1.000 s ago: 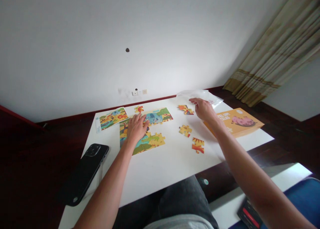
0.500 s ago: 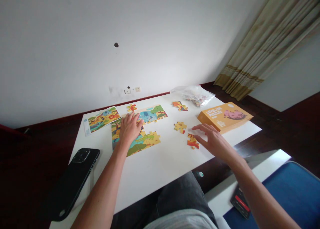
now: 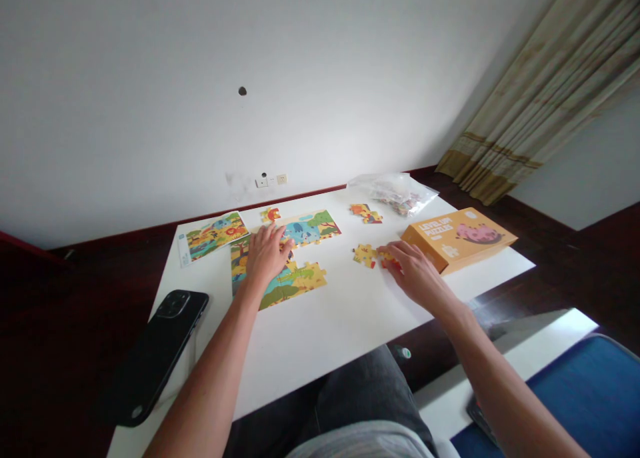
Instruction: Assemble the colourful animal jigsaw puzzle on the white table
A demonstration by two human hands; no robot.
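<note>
My left hand [image 3: 267, 256] lies flat, fingers spread, on the partly joined colourful jigsaw [image 3: 299, 279] near the middle of the white table [image 3: 325, 325]. My right hand [image 3: 413, 271] rests on an orange-striped puzzle piece [image 3: 389, 261], its fingertips covering most of it. Just left of those fingers lies a loose yellow piece [image 3: 364, 254]. Another loose cluster of pieces [image 3: 366, 213] sits farther back. A small piece [image 3: 271, 214] lies at the jigsaw's far edge.
An orange puzzle box [image 3: 457, 238] stands right of my right hand. A clear bag of pieces [image 3: 395, 190] is at the back right. A picture sheet [image 3: 214, 234] lies back left, a black phone [image 3: 155, 351] at the near left edge.
My right hand came back from the bag at the far right, swept down to the striped piece and slid it left toward the yellow piece. My left hand stayed on the jigsaw.
</note>
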